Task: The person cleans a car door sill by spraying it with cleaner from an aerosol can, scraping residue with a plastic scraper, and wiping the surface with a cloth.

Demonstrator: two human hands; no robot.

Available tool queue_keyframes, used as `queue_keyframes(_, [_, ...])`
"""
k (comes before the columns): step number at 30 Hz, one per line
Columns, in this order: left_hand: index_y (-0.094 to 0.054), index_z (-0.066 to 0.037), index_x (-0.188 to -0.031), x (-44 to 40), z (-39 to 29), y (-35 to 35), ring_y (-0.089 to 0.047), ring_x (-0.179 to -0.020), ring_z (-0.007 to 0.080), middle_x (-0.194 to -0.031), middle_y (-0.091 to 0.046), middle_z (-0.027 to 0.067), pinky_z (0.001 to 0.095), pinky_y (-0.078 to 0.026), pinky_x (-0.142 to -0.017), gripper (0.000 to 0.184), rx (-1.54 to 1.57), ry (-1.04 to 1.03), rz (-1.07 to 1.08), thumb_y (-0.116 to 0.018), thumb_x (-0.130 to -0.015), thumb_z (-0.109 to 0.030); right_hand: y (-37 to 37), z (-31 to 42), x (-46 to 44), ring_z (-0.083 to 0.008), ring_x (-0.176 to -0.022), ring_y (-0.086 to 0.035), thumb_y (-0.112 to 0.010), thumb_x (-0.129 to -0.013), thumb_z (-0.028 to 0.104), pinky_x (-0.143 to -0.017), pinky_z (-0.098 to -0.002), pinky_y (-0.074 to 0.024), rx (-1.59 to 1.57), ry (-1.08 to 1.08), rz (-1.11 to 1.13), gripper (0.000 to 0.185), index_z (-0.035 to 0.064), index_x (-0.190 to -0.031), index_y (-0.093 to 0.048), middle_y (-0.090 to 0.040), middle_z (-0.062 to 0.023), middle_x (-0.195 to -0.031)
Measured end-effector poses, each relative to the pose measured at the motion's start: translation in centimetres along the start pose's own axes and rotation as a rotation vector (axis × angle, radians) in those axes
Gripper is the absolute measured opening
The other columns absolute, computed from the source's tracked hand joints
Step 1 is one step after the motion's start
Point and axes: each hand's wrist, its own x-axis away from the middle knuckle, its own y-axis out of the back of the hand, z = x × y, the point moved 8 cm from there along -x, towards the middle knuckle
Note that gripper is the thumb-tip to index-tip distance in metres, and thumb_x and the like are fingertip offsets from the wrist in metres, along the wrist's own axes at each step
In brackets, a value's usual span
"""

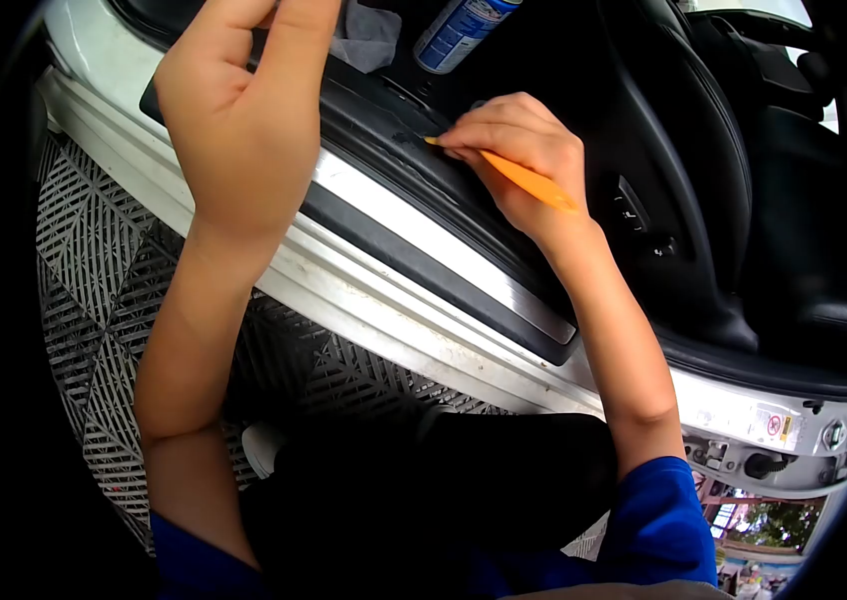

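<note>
My right hand is closed around a slim, flat orange plastic tool. Its narrow tip sticks out past my fingertips, close to the black sill trim of a white car's door opening; whether it touches the trim, I cannot tell. Part of the trim near the tip looks scuffed or wrinkled. My left hand is raised near the camera at the upper left, above the sill. The top edge of the view cuts off its fingertips, so anything in them is hidden.
A blue spray can and a grey cloth lie inside the car by the sill. A black seat with side controls stands to the right. Below runs the metal scuff plate, then a grated floor.
</note>
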Motion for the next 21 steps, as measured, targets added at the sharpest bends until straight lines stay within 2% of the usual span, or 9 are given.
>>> queue_keyframes(8, [-0.069, 0.003, -0.105, 0.0, 0.2, 0.0, -0.066, -0.099, 0.0174, -0.100, -0.071, 0.0115, 0.0269, -0.049, -0.094, 0.027, -0.005, -0.005, 0.005, -0.049, -0.101, -0.015, 0.2, -0.2, 0.1, -0.0212, -0.080, -0.065, -0.076, -0.073, 0.002, -0.070, -0.0304, -0.0521, -0.031, -0.034, 0.006, 0.009, 0.0060, -0.081, -0.074, -0.071, -0.0056, -0.083])
queue_keyframes(14, [-0.069, 0.003, -0.104, 0.6, 0.7, -0.5, -0.066, -0.099, 0.0164, -0.101, -0.071, 0.0111, 0.0261, -0.048, -0.094, 0.027, 0.045, 0.099, 0.016, -0.049, -0.101, -0.016, 0.4, 0.1, 0.6, -0.0208, -0.081, -0.066, -0.076, -0.074, 0.001, -0.071, -0.0300, -0.0522, 0.000, -0.025, -0.003, 0.010, 0.0055, -0.082, -0.074, -0.071, -0.0062, -0.083])
queue_keyframes(21, [-0.069, 0.003, -0.104, 0.6, 0.1, -0.7, -0.066, -0.098, 0.0159, -0.100, -0.071, 0.0102, 0.0253, -0.048, -0.091, 0.026, 0.007, 0.071, 0.000, -0.050, -0.101, -0.015, 0.2, 0.0, -0.2, -0.0212, -0.077, -0.065, -0.077, -0.072, 0.001, -0.068, -0.0302, -0.0524, -0.035, -0.059, -0.053, 0.011, 0.0054, -0.081, -0.074, -0.071, -0.0059, -0.081])
